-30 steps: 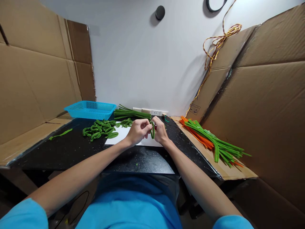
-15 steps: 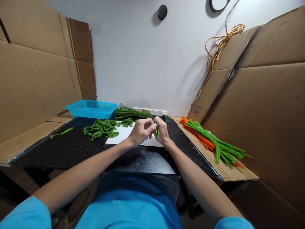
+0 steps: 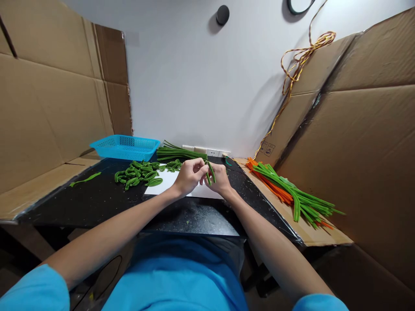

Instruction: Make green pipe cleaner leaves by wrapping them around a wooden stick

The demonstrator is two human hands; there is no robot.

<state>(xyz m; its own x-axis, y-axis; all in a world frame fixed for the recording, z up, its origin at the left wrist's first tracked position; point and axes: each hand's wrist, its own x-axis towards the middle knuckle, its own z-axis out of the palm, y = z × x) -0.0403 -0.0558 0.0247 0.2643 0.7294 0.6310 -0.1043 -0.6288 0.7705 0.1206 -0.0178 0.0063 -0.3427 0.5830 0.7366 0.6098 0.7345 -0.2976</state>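
Observation:
A green pipe cleaner (image 3: 211, 172), bent over into two strands, is held between my hands above a white sheet of paper (image 3: 167, 180). My left hand (image 3: 190, 176) pinches it near the top with thumb and fingers. Closed around its other side, my right hand (image 3: 220, 178) has some fingers hidden. To the left lies a pile of bent green pipe cleaner loops (image 3: 138, 173), a few of them resting on the paper. Behind my hands is a bundle of straight dark green pipe cleaners (image 3: 177, 152).
A blue plastic basket (image 3: 125, 149) stands at the back left of the black table (image 3: 87, 203). Bright green pipe cleaners (image 3: 304, 198) and orange ones (image 3: 275, 190) lie on cardboard at right. A green strip (image 3: 84, 179) is at left. Cardboard walls (image 3: 363, 142) flank both sides.
The green pipe cleaner between my hands has turned: it was a narrow closed loop, and now its two strands stand apart with lower ends showing. My hands have barely shifted.

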